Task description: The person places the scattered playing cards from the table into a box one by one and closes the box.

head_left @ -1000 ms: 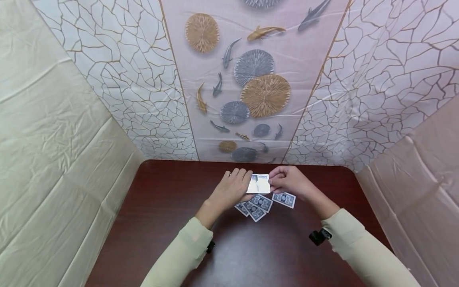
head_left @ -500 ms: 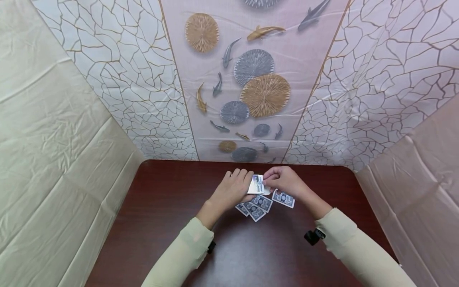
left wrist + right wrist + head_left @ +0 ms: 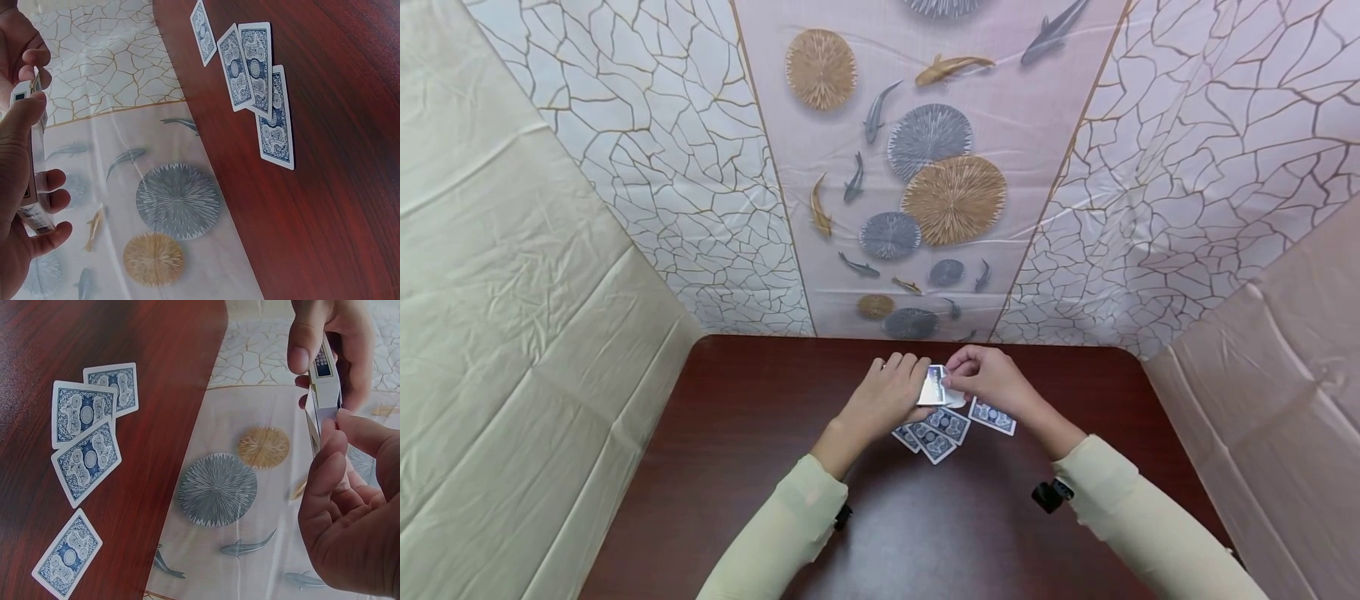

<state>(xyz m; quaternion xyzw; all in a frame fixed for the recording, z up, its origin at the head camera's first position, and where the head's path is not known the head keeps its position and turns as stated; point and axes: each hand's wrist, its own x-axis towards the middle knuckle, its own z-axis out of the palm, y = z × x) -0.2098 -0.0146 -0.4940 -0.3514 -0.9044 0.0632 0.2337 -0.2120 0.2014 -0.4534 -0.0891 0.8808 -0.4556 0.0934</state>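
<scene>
My left hand holds a playing card box above the table, thumb on one side and fingers on the other. The box's end faces my right hand, and a pale flap sticks out there. At that end, the right thumb and forefinger pinch the edge of a stack of playing cards standing partly inside the box. The right fingers hide much of the stack. Below the hands, several blue-backed cards lie face down on the table.
Most of the loose cards overlap in a fan; one card lies apart to the right. The dark red table ends at a patterned cloth wall just behind the hands. Plain cloth walls rise at both sides.
My right hand has moved left toward the left hand, and less of the pale, shiny stretch between the hands shows. The left hand and the cards on the table have stayed put.
</scene>
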